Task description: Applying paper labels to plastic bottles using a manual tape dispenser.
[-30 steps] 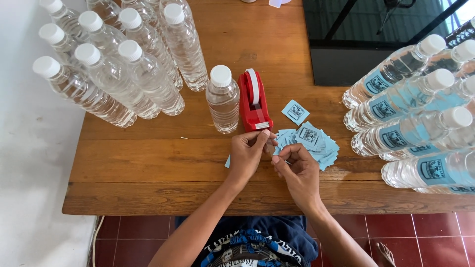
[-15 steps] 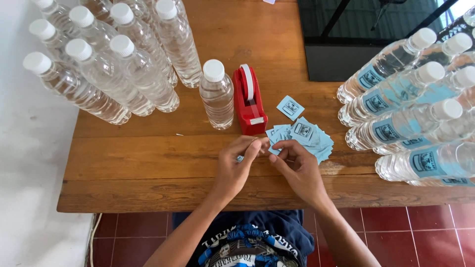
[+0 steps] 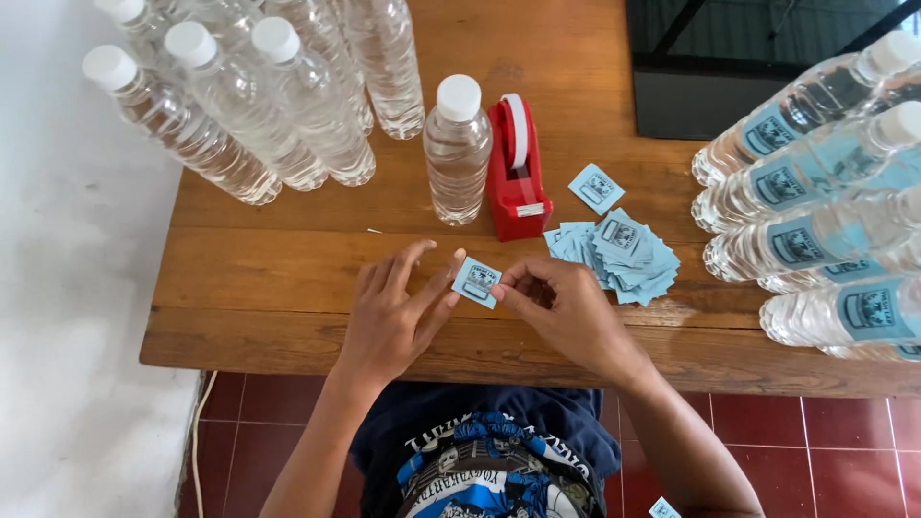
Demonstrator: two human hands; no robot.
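Observation:
A small light-blue square label (image 3: 477, 281) is pinched between my left hand (image 3: 395, 315) and my right hand (image 3: 566, 312), just above the front part of the wooden table (image 3: 288, 278). My left thumb holds its left edge and my right fingertips hold its right edge. Behind my hands stands a single clear capped bottle (image 3: 457, 152) with no label, and beside it a red tape dispenser (image 3: 516, 171). A loose pile of the same blue labels (image 3: 619, 254) lies just right of my right hand.
Several unlabelled bottles (image 3: 240, 105) stand at the back left. Several labelled bottles (image 3: 815, 192) lie stacked on the right. One lone label (image 3: 596, 188) lies beyond the pile. A dark panel (image 3: 710, 67) sits at the back right. Red floor tiles lie below the table edge.
Both hands have drawn a little apart, and the label, earlier hidden between the fingers, now shows flat between them. The camera has shifted slightly.

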